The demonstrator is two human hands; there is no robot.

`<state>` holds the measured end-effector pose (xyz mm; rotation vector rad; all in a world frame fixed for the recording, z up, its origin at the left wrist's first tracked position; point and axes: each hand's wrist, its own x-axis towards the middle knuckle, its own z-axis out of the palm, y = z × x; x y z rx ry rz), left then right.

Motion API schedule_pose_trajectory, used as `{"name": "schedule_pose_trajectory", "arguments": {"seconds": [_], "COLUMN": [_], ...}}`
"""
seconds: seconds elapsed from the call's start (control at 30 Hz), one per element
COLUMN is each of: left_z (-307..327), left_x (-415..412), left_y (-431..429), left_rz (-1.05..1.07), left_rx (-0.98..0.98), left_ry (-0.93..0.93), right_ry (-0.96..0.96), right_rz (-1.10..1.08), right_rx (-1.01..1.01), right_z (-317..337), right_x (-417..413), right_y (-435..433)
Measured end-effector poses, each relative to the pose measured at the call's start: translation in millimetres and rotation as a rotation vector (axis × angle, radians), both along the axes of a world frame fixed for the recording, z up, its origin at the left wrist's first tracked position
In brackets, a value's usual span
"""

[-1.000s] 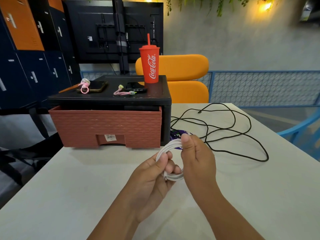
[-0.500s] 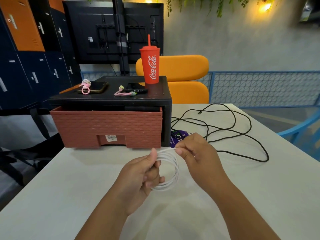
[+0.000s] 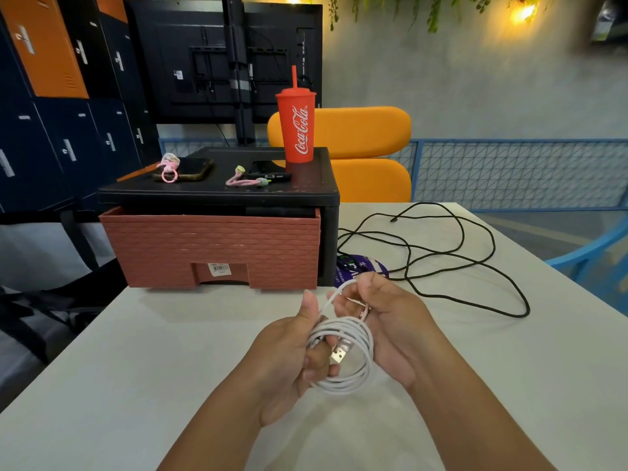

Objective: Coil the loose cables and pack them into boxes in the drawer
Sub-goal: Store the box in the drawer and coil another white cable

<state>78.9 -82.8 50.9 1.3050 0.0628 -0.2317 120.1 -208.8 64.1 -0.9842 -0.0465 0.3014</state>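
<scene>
A white USB cable (image 3: 350, 382) is wound into a round coil above the white table (image 3: 136, 351). My left hand (image 3: 289, 355) grips the coil's left side, thumb up, and the USB plug shows inside the loop. My right hand (image 3: 394, 321) pinches the cable's free end at the coil's top right. Behind my hands a long black cable (image 3: 458, 260) lies loose on the table. The brick-patterned drawer (image 3: 210, 246) sits pushed into its black cabinet (image 3: 217, 192).
On the cabinet stand a red Coca-Cola cup (image 3: 298, 127), two phones (image 3: 190, 168) and two pink cable ties (image 3: 244, 180). A purple packet (image 3: 356, 268) lies beside the cabinet. An orange chair (image 3: 367, 154) stands behind the table, a blue chair (image 3: 591, 256) at right.
My hands drew a little nearer to me and the coil turned so its USB plug faces the camera. My right hand shifted from the coil's top to its right side.
</scene>
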Motion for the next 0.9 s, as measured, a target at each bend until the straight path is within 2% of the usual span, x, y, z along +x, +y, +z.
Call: {"name": "schedule_pose_trajectory", "arguments": {"seconds": [0.1, 0.17, 0.37, 0.53, 0.63, 0.73, 0.83, 0.9], "left_z": [4, 5, 6, 4, 4, 8, 7, 4], "left_x": [0, 0, 2, 1, 2, 2, 5, 6], "left_y": [1, 1, 2, 2, 3, 3, 7, 10], "left_rz": [0.084, 0.137, 0.337, 0.321, 0.269, 0.323, 0.407, 0.44], "left_rx": [0.0, -0.007, 0.039, 0.084, 0.014, -0.004, -0.039, -0.007], "left_ry": [0.0, -0.013, -0.048, -0.044, -0.087, -0.099, -0.135, -0.145], "right_ry": [0.029, 0.036, 0.043, 0.021, 0.039, 0.003, -0.095, -0.1], "right_rz": [0.113, 0.17, 0.214, 0.216, 0.2, 0.208, 0.256, 0.235], "right_rx": [0.089, 0.069, -0.206, -0.318, -0.341, -0.328, -0.52, -0.57], "right_z": [1, -1, -6, -4, -5, -5, -7, -10], "right_x": [-1, 0, -1, -2, -1, -5, -10, -12], "right_y": [-1, -2, 3, 0, 1, 4, 11, 17]}}
